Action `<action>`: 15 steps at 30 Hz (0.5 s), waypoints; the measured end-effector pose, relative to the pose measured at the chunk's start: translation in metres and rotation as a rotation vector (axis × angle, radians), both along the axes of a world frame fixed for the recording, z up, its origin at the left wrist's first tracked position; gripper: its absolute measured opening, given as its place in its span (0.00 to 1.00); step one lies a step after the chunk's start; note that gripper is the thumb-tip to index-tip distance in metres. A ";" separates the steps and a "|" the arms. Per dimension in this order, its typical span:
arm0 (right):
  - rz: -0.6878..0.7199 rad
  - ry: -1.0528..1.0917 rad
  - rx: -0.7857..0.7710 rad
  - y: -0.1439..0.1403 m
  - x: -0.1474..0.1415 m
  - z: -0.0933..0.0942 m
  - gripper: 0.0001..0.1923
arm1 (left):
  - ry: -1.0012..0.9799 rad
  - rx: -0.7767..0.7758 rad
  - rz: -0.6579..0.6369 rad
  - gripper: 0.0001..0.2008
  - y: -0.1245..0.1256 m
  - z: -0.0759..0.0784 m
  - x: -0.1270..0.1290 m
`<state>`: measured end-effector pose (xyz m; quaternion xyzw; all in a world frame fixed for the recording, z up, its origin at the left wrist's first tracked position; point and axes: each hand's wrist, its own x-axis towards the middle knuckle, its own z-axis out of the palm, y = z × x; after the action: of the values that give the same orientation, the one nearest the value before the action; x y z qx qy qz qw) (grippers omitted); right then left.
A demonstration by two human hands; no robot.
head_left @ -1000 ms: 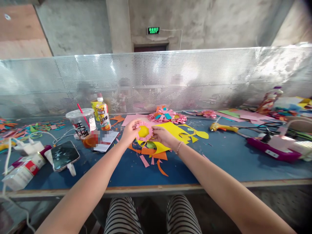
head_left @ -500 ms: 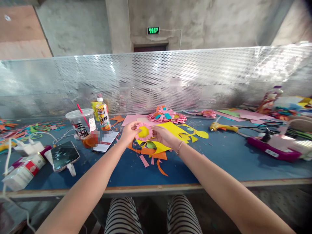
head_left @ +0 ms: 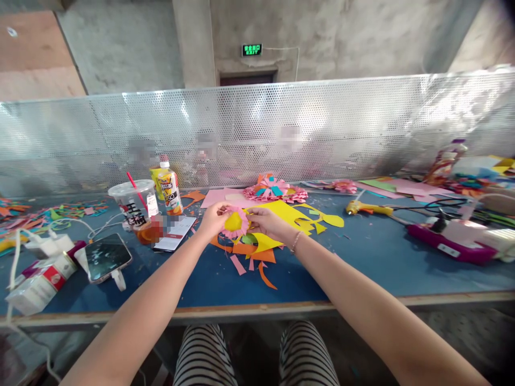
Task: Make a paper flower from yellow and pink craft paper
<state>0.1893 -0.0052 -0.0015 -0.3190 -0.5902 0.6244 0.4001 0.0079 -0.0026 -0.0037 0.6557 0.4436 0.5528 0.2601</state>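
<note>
A pink paper flower (head_left: 234,225) with a yellow centre is held up over the table in front of me. My left hand (head_left: 214,221) pinches its left edge between thumb and fingers. At the flower's right rim, my right hand (head_left: 269,221) has its fingertips closed together on the petals. Beneath and beside the hands lie a cut yellow paper sheet (head_left: 281,212), orange paper scraps (head_left: 254,252) and small pink strips. Finished-looking pink paper flowers (head_left: 267,188) with blue and orange parts rest just behind.
To the left stand a plastic cup (head_left: 131,201) with a red straw, a drink bottle (head_left: 169,190) and a phone (head_left: 108,258) with cables. A yellow glue gun (head_left: 368,208) and a purple power strip (head_left: 450,244) lie right. A perforated metal panel (head_left: 241,134) closes the back.
The flower has turned and shifted slightly left and down between my fingers. My right fingertips have moved from behind its petals to its right edge.
</note>
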 end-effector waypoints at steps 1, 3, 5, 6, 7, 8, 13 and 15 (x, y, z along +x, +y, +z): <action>0.007 -0.005 0.007 0.001 0.001 0.000 0.02 | -0.001 -0.013 -0.005 0.08 0.001 -0.001 -0.001; 0.001 -0.010 0.013 0.004 0.005 0.000 0.03 | -0.021 -0.049 -0.009 0.09 0.003 -0.004 -0.002; -0.039 -0.021 0.016 0.007 0.010 0.002 0.03 | -0.061 -0.104 0.000 0.10 0.006 -0.006 -0.003; -0.065 -0.029 0.019 0.008 0.013 0.004 0.03 | -0.080 -0.138 0.009 0.09 0.008 -0.007 -0.004; -0.094 -0.033 0.024 0.009 0.016 0.005 0.03 | -0.094 -0.166 0.028 0.09 0.010 -0.007 -0.006; -0.125 -0.029 0.029 0.011 0.019 0.007 0.02 | -0.088 -0.184 0.057 0.08 0.012 -0.007 -0.008; -0.283 0.130 0.052 0.020 0.036 0.013 0.06 | 0.173 -0.107 0.229 0.04 0.023 -0.013 -0.027; -0.318 0.143 0.061 0.023 0.039 0.011 0.06 | 0.270 -0.054 0.282 0.04 0.026 -0.018 -0.035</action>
<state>0.2282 0.0174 0.0096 -0.3510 -0.5209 0.5562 0.5442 -0.0269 0.0238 -0.0217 0.6480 0.5766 0.4789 0.1355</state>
